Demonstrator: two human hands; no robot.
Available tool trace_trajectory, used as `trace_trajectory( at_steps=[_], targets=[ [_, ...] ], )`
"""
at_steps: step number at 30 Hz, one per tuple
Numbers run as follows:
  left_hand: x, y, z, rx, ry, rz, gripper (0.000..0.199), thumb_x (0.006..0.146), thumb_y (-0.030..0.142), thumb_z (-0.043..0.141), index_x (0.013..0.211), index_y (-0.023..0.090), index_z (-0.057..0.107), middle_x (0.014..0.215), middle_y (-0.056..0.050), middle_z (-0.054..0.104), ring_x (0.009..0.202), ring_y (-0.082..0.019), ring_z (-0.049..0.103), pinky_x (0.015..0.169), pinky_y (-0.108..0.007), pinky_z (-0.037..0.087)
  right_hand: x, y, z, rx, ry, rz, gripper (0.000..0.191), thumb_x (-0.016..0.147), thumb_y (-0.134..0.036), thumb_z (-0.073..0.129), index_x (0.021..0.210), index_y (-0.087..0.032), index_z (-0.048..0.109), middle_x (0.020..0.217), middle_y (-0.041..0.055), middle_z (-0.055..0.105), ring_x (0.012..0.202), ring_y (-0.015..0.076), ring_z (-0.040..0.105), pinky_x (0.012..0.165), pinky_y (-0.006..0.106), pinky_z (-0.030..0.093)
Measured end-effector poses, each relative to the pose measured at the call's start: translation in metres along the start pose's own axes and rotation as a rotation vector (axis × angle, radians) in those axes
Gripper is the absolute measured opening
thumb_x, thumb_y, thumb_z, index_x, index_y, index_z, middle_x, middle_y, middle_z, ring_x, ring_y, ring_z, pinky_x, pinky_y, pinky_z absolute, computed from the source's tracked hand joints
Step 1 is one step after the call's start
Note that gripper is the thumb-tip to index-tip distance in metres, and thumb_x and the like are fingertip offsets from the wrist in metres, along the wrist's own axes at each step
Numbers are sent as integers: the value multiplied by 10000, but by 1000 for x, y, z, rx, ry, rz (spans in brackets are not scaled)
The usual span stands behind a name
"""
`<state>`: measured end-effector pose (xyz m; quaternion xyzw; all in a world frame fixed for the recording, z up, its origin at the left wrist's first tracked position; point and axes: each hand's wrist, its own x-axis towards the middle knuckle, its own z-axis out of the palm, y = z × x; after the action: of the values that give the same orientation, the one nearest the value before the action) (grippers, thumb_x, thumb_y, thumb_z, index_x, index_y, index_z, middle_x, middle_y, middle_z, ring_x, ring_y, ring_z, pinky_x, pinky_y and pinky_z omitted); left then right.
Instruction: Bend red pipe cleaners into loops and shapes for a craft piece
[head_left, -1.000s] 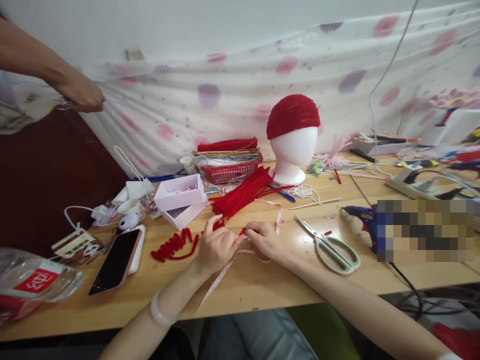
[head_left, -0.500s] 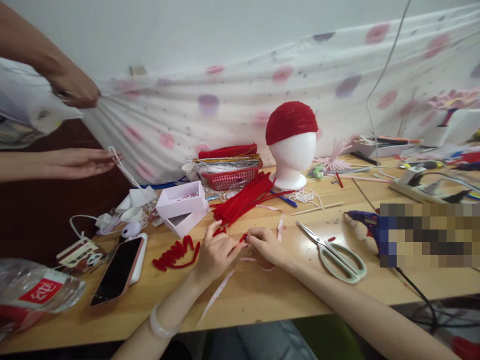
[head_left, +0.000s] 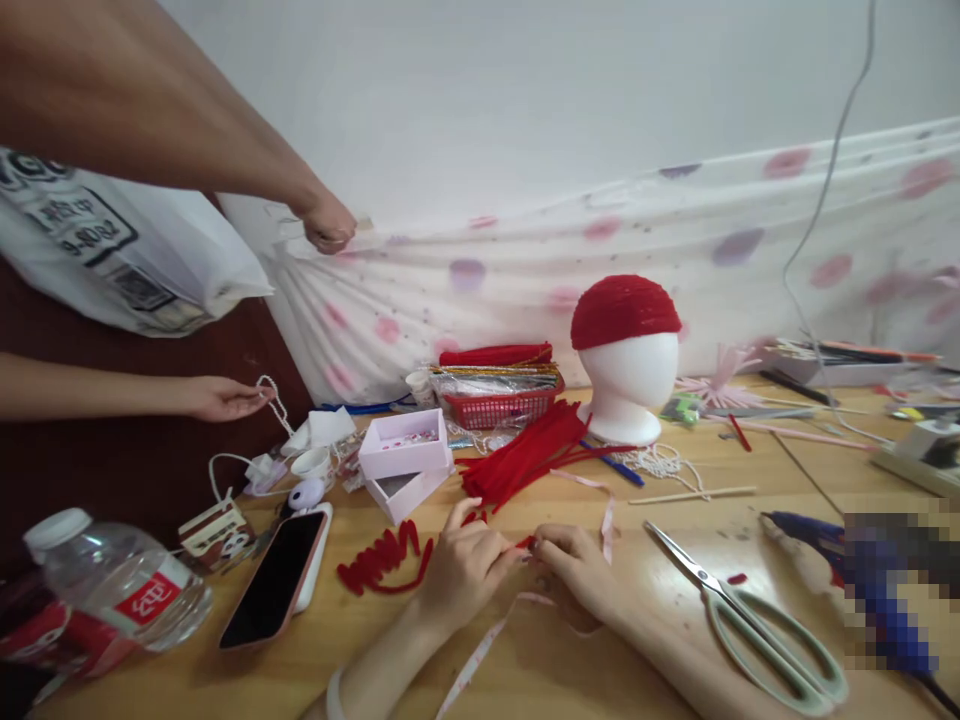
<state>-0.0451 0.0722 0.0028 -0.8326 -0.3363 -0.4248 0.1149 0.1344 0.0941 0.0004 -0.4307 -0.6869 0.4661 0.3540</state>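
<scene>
Between the fingertips of my left hand [head_left: 465,565] and my right hand [head_left: 577,572], a short bit of red pipe cleaner [head_left: 527,543] is pinched over the table. Both hands are closed, and most of what they hold is hidden by the fingers. Left of my left hand lies a coiled, wavy red pipe cleaner [head_left: 382,560]. Behind the hands is a bundle of straight red pipe cleaners [head_left: 525,450]. A pink-white measuring tape [head_left: 480,655] runs beneath my hands. Scissors [head_left: 750,620] with pale green handles lie to the right, beside a small red scrap [head_left: 737,579].
A white foam head [head_left: 630,385] wears a red cap. Around it are a red basket [head_left: 502,408], pale boxes [head_left: 405,470], a phone [head_left: 274,580], a water bottle [head_left: 124,580] and a partly blurred-out glue gun [head_left: 810,530]. Another person's fist [head_left: 330,222] grips the curtain; a hand [head_left: 229,397] holds beads.
My view has tilted up and turned left, so the table sits lower. The other person's fist has moved right along the curtain. My hands still pinch the red piece.
</scene>
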Motion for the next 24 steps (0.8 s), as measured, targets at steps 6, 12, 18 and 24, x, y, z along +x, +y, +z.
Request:
trace_trajectory(
  at_steps=[6,12,18,24],
  targets=[
    [44,-16,-40,-301,543,-542,585,908,193,563,1440,236,324,664,69,535,560,-107,536,596,-229,493,2,8,1,-8,44,15,261,729,-362,415,589,-198,562,583,13,543,615,199,547,590,282,393],
    [54,-11,-36,-266,188,-341,164,875,224,587,1022,221,661,827,-21,644,779,-169,626,726,-292,511,1,2,-4,-65,101,1,276,710,-392,414,553,-206,545,577,17,549,654,219,549,642,301,382],
    [18,5,10,-11,-180,-107,149,918,157,543,979,201,671,843,-26,727,803,-193,644,856,-394,497,5,-1,-5,-85,145,6,282,688,-417,396,539,-211,519,566,20,540,653,225,541,653,312,377],
    [7,-6,12,42,-63,-116,157,959,212,520,887,186,656,711,-10,700,665,-164,625,891,-423,483,3,-3,-5,-104,167,25,273,678,-391,393,518,-209,519,547,27,539,637,225,543,610,300,359]
  ],
)
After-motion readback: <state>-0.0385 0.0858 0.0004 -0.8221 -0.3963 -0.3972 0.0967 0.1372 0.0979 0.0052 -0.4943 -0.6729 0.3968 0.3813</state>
